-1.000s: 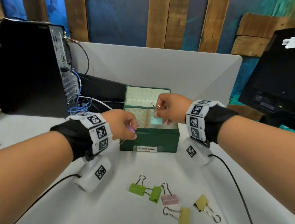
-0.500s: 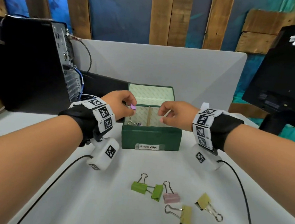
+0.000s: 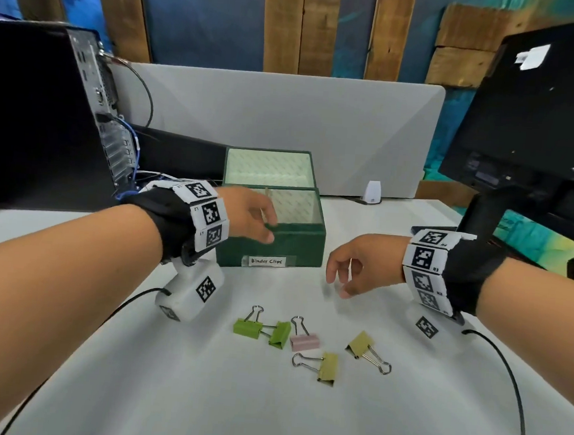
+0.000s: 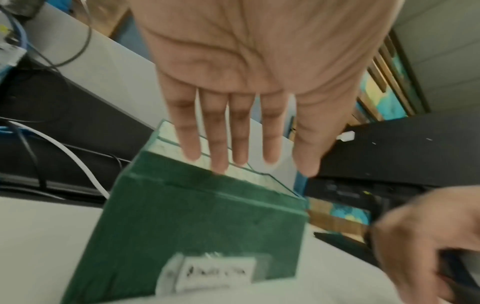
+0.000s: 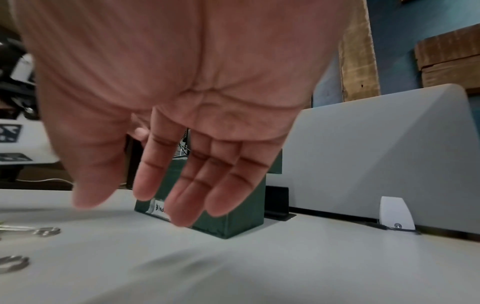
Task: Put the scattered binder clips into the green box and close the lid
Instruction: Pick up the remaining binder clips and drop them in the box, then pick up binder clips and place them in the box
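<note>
Clips on worktop (image 3: 297, 417): five binder clips, loose; two green (image 3: 247, 327), one pink (image 3: 304, 342), two olive (image 3: 328, 367).
Green box (image 3: 270, 241): one, lid (image 3: 268, 167) open, behind the clips.
Left hand (image 3: 249, 216): fingers straight, empty, at box rim.
Right hand (image 3: 364, 263): fingers relaxed, empty, beside box.

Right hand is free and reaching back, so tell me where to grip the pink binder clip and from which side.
Pinch the pink binder clip across its folded pink body, coming down from above with the right hand. It lies flat on the white table, its wire handle pointing away toward the green box; a green binder clip crowds its left side, so approach from the right.
</note>
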The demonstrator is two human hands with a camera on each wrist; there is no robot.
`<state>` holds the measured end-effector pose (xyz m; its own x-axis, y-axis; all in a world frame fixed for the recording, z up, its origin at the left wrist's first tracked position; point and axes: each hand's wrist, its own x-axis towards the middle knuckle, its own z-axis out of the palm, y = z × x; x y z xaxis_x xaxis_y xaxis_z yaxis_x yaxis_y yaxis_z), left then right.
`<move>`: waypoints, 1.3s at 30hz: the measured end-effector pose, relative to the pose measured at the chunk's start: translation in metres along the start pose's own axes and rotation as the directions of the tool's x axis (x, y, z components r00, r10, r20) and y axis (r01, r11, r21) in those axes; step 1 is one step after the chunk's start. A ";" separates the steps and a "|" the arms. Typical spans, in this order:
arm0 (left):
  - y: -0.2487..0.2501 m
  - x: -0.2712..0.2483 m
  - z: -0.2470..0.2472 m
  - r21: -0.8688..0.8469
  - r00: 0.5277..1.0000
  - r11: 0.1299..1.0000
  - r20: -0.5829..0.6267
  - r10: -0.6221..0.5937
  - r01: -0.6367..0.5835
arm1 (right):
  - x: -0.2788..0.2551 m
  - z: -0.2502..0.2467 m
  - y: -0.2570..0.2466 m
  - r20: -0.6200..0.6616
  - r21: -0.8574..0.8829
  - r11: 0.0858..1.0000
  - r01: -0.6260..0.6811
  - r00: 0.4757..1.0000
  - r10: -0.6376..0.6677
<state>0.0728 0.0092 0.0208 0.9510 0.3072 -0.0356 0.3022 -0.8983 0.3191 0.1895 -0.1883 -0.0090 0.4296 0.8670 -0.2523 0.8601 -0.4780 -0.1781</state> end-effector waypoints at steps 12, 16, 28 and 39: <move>0.026 -0.048 0.044 0.320 0.891 0.947 0.434 -0.135 -0.013 | -0.035 0.027 -0.017 0.282 -0.040 0.999 -0.012 0.959 0.023; 0.036 -0.051 0.055 0.342 0.914 0.934 0.404 -0.044 -0.106 | -0.030 0.033 -0.020 0.270 -0.071 0.997 -0.003 0.963 0.022; 0.028 -0.042 0.063 0.338 0.909 0.917 0.412 0.057 -0.211 | -0.026 0.033 -0.021 0.207 -0.060 0.998 -0.033 0.977 0.045; 0.018 -0.033 0.067 0.297 0.926 0.931 0.364 0.096 -0.214 | -0.018 0.026 -0.015 0.222 -0.148 0.987 -0.055 0.971 0.088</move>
<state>0.0514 -0.0382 -0.0359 0.9341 0.0836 -0.3472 0.0977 -0.9949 0.0232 0.1615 -0.2006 -0.0265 0.4316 0.7687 -0.4720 0.8663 -0.4992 -0.0209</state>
